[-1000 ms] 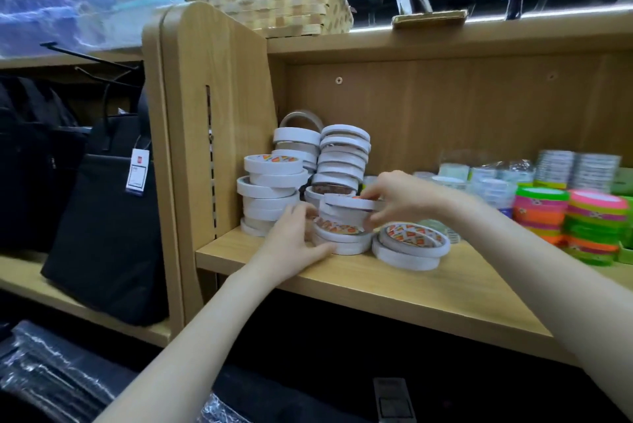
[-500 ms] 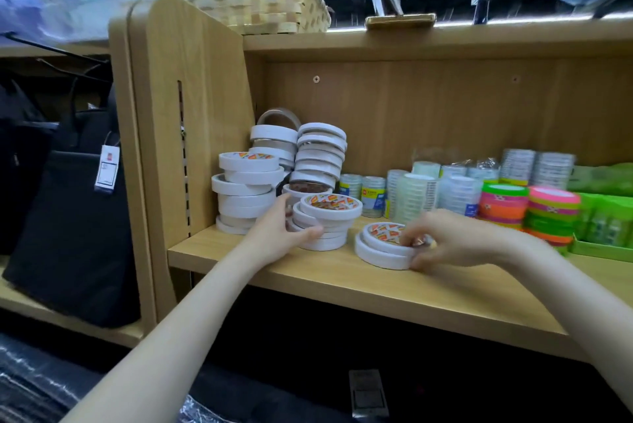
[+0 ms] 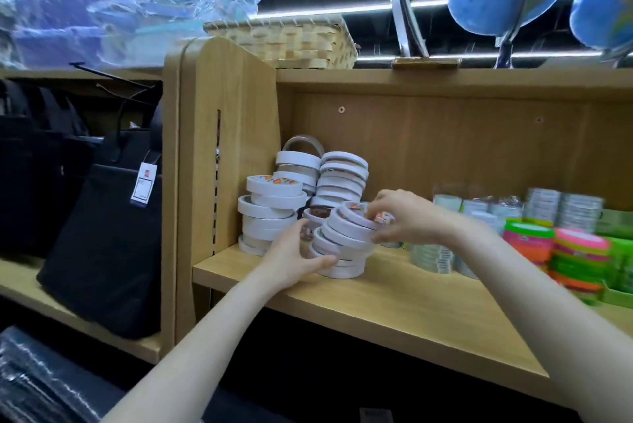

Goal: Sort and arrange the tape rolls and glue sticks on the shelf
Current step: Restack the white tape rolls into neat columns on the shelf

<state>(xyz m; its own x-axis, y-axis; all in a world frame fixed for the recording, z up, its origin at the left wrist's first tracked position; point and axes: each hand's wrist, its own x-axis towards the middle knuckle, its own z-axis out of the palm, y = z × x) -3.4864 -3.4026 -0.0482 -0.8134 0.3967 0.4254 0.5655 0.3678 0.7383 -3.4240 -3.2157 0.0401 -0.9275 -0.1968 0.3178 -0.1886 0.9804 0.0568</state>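
Head view of a wooden shelf (image 3: 394,306) stocked with tape. The left hand (image 3: 291,260) cups the near side of a leaning front stack of white tape rolls (image 3: 342,248), thumb low against the bottom rolls, fingers curved round the far side and partly hidden. The right hand (image 3: 407,217) pinches the top roll (image 3: 363,215) of that stack between thumb and fingers; the roll sits tilted, and its printed orange-and-white label is largely covered by the fingers and unreadable. To the left stands a second stack of white rolls (image 3: 270,213), its top label also too blurred to read; behind, two taller stacks (image 3: 329,176) rise against the back panel, with one roll upright on edge above them. A dark-cored roll (image 3: 320,212) shows between the stacks, mostly hidden. To the right, clear tape rolls (image 3: 431,256) and wrapped packs are smeared by motion blur; neon green, pink and orange rolls (image 3: 579,258) are cut off at the frame edge. No glue stick can be made out with certainty. At left hangs a black bag (image 3: 106,251) with a white tag (image 3: 144,184), its print illegible. A woven basket (image 3: 284,42) sits on top of the unit.
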